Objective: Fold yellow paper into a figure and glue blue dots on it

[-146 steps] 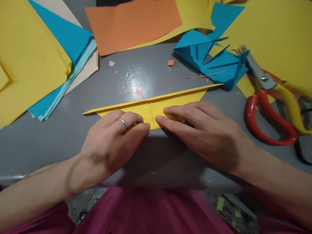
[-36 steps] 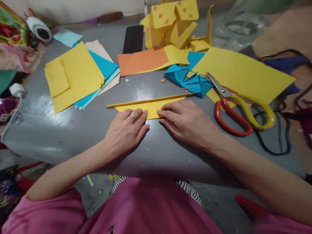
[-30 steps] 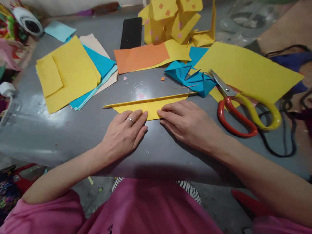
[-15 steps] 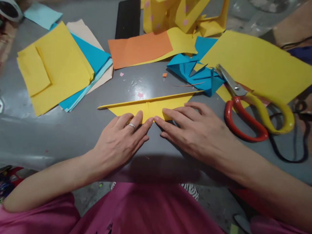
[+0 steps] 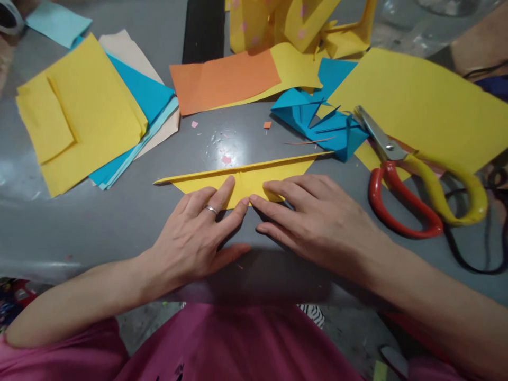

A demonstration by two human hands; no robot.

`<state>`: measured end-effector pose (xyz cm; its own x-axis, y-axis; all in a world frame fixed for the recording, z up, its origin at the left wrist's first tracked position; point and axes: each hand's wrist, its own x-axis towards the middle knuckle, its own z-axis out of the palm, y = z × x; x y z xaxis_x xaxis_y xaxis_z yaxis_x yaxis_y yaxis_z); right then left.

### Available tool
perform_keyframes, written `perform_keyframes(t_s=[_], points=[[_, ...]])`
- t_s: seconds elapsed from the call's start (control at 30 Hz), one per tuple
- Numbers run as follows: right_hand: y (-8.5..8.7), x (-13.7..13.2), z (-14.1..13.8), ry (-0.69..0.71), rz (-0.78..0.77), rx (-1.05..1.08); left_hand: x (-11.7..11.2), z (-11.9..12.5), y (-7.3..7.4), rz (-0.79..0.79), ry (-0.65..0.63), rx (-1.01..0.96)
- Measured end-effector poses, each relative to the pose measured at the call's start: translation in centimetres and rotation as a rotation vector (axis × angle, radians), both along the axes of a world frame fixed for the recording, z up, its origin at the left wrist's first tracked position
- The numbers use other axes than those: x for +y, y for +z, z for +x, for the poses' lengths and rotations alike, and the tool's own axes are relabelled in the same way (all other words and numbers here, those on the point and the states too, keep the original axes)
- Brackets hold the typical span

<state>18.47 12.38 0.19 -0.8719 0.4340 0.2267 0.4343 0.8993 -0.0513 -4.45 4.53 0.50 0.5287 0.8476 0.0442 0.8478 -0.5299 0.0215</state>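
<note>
A folded yellow sheet of paper (image 5: 249, 182) lies on the grey table in front of me, with a long narrow fold along its far edge and a crease down its middle. My left hand (image 5: 196, 225), with a ring on one finger, rests open on the paper's near left part. On the near right part lies my right hand (image 5: 317, 214), its fingers stretched out and pressing down. The two index fingertips almost meet at the near edge's middle. Both hands cover parts of that edge, and neither grips anything.
Scissors (image 5: 391, 151) with red and yellow handles lie to the right. Beside them are a cut blue folded paper (image 5: 313, 124) and a yellow sheet (image 5: 420, 100). Stacked papers (image 5: 95, 106) sit at left, an orange strip (image 5: 226, 82) behind, and a yellow paper construction (image 5: 257, 26) farther back.
My left thumb has spread away from the index finger toward me. Both hands still press the yellow paper, and the whole view has shifted slightly.
</note>
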Motion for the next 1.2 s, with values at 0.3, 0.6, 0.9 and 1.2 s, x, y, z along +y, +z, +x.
perform_keyframes(t_s=[0.3,0.6,0.9,1.2], points=[[-0.2,0.1,0.0,0.026,-0.001,0.061,-0.2,0.1,-0.2,-0.041,0.049,-0.045],[-0.2,0.3,0.2,0.023,-0.038,0.051,-0.1,0.0,-0.6,-0.025,0.048,-0.057],[-0.6,0.3,0.1,0.04,0.008,0.039,0.2,-0.6,-0.8,-0.036,0.042,-0.145],[-0.7,0.1,-0.2,0.058,0.062,-0.01,1.8,-0.9,-0.2,-0.124,0.094,-0.298]])
